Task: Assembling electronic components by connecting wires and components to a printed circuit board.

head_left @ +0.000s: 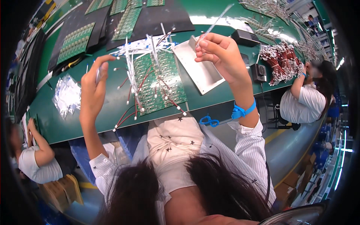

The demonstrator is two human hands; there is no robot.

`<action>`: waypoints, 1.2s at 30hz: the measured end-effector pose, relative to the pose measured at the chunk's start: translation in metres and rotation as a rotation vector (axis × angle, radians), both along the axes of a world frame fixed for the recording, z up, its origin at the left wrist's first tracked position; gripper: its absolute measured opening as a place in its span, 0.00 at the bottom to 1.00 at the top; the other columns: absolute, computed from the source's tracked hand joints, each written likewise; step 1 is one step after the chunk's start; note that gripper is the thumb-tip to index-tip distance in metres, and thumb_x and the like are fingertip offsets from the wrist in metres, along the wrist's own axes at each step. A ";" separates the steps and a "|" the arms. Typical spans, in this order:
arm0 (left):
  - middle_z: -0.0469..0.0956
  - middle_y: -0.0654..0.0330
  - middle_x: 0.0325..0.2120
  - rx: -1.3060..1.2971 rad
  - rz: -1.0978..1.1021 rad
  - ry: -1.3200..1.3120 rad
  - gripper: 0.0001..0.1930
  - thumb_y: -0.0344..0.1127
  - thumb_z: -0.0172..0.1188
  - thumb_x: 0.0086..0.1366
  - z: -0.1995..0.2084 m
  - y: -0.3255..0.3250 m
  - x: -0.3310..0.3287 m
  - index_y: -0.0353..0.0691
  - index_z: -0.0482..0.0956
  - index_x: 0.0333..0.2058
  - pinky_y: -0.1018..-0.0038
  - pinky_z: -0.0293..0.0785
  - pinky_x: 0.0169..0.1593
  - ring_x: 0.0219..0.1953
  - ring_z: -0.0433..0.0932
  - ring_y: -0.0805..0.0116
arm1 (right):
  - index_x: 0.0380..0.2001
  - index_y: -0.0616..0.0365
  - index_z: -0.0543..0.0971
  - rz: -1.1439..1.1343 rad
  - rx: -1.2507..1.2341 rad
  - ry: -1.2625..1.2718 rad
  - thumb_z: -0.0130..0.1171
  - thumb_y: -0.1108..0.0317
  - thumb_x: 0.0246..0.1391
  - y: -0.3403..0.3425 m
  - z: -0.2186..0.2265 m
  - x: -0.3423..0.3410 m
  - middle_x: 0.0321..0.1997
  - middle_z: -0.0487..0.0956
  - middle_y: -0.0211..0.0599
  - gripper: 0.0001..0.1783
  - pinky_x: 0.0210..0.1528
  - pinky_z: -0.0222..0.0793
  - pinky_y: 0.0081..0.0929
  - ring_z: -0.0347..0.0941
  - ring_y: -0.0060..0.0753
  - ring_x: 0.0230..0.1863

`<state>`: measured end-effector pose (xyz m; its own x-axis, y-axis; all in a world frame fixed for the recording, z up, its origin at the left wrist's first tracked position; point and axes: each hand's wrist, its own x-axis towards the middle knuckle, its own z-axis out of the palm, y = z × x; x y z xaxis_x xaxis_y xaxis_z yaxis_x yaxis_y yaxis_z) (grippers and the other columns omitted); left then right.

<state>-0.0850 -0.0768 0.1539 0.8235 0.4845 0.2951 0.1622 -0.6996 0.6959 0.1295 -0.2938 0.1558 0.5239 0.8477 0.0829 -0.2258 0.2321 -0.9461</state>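
Note:
My right hand (221, 52) is raised over the right side of the green circuit board panel (170, 82). Its thumb and fingers pinch a thin translucent strip (219, 22) that slants up to the right. At the panel's left, my left hand (93, 88) is curled, index finger stretched toward the boards. A small greyish-blue object (98, 75) shows between its thumb and fingers; I cannot make out its kind. Red and black wires with white connectors (142, 84) lie across the panel. Two bundles of translucent strips (131, 71) also rest on it.
A metal tray (198, 65) lies right of the panel, beyond it a black box (245, 37). Bundled red wires (281, 62) sit farther right. At left is a clear bag of white pieces (67, 95). Black mats (157, 22) carry more boards. Co-workers sit on both sides.

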 end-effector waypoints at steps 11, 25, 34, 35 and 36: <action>0.54 0.72 0.14 -0.412 0.084 -0.202 0.15 0.41 0.41 0.68 -0.074 0.053 0.016 0.36 0.73 0.40 0.83 0.47 0.20 0.17 0.51 0.85 | 0.30 0.68 0.74 0.027 -0.114 0.047 0.57 0.73 0.49 0.030 -0.038 -0.004 0.32 0.76 0.41 0.07 0.38 0.76 0.29 0.76 0.31 0.33; 0.58 0.68 0.14 -0.979 0.094 -0.495 0.16 0.42 0.40 0.68 -0.137 0.080 0.046 0.33 0.68 0.41 0.84 0.49 0.17 0.14 0.54 0.84 | 0.35 0.67 0.74 0.052 -0.264 0.191 0.57 0.76 0.49 0.041 -0.090 -0.015 0.33 0.77 0.40 0.09 0.39 0.76 0.28 0.76 0.30 0.34; 0.58 0.67 0.14 -1.083 0.063 -0.451 0.17 0.41 0.39 0.68 -0.145 0.076 0.050 0.32 0.68 0.42 0.84 0.50 0.17 0.14 0.54 0.82 | 0.24 0.62 0.73 -0.180 -0.345 -0.957 0.56 0.80 0.43 0.052 -0.115 -0.028 0.29 0.73 0.39 0.04 0.38 0.62 0.29 0.67 0.39 0.35; 0.58 0.67 0.14 -1.088 0.068 -0.444 0.17 0.41 0.39 0.68 -0.144 0.075 0.050 0.32 0.68 0.42 0.84 0.50 0.17 0.14 0.54 0.82 | 0.24 0.62 0.73 -0.176 -0.352 -0.951 0.56 0.80 0.43 0.053 -0.118 -0.030 0.29 0.73 0.39 0.04 0.38 0.62 0.29 0.67 0.39 0.35; 0.58 0.67 0.14 -1.089 0.072 -0.455 0.17 0.41 0.39 0.68 -0.144 0.076 0.050 0.32 0.68 0.42 0.84 0.50 0.17 0.14 0.54 0.82 | 0.25 0.62 0.71 -0.183 -0.353 -1.017 0.56 0.80 0.44 0.053 -0.121 -0.032 0.28 0.72 0.38 0.04 0.37 0.61 0.28 0.66 0.37 0.35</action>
